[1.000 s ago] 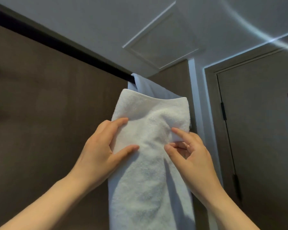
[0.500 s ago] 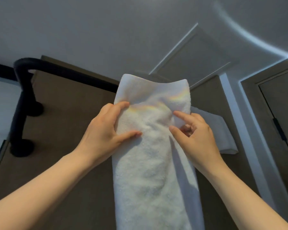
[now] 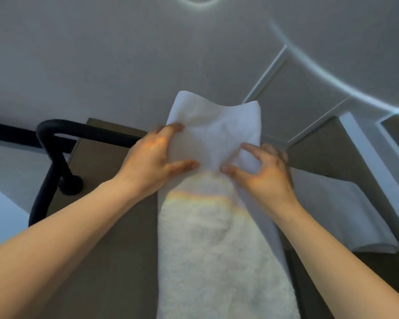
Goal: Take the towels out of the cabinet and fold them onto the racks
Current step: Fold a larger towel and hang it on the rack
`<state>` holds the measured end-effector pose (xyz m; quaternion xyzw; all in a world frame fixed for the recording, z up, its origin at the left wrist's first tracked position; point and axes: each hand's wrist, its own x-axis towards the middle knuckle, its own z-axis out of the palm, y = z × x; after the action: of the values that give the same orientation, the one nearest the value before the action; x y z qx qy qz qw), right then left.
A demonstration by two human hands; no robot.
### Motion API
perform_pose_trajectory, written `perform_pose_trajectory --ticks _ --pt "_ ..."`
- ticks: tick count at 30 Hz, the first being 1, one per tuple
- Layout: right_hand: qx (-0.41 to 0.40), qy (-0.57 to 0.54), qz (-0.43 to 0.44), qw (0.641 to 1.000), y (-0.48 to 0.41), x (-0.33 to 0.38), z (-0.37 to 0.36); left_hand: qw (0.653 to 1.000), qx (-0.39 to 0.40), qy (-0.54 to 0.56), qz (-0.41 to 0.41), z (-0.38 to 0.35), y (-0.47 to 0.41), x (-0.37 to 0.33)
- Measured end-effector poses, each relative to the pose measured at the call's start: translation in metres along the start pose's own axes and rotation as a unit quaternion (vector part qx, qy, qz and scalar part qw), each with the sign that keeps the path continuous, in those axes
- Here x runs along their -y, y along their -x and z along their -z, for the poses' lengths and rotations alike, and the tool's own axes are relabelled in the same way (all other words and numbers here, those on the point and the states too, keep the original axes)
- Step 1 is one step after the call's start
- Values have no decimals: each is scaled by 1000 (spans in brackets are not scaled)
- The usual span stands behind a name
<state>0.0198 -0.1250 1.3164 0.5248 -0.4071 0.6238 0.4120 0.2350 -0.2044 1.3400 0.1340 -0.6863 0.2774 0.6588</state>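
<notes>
White towel (image 3: 217, 249) hangs over black rack (image 3: 90, 132); left hand (image 3: 152, 162) and right hand (image 3: 265, 173) grip its bunched top, apparently squaring the drape.

Bathroom: black towel rack (image 3: 83, 131), towels (image 3: 217, 238)

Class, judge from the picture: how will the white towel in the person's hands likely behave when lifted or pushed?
Probably floppy: the white towel creases where the left hand and right hand grip it. Likely grippy, not slippery: its pile looks fluffy. It hangs limp, so rolling seems unlikely.
</notes>
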Motion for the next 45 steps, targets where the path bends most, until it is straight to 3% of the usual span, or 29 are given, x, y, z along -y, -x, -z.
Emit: perform_pose_trajectory --ticks 9,14,18,23,27,31,34,37,42,45 --pt "66 12 17 998 -44 -35 -35 972 12 -225 70 -20 -43 -6" --pt "122 105 55 985 -51 -48 -44 900 60 -431 26 -21 -58 -11" --pt "152 113 72 979 -57 -49 -40 910 37 -409 47 -16 -44 -12" --pt "142 131 73 979 -55 -48 -40 988 -16 -113 107 -7 7 -17" --pt "143 130 72 979 -56 -46 -39 985 -16 46 165 -8 38 -15" --pt "144 137 73 977 -59 -42 -37 985 -69 100 120 -8 31 -12" --pt "153 136 88 975 -67 -35 -40 989 -106 79 59 -8 18 -10" --pt "216 144 87 962 -85 -31 -48 992 -116 10 46 -4 5 -4" --pt "272 96 62 956 -106 -35 -49 971 -54 -226 58 -8 -16 2" --pt "260 93 75 958 -105 -38 -48 968 10 -250 21 -13 -21 5"
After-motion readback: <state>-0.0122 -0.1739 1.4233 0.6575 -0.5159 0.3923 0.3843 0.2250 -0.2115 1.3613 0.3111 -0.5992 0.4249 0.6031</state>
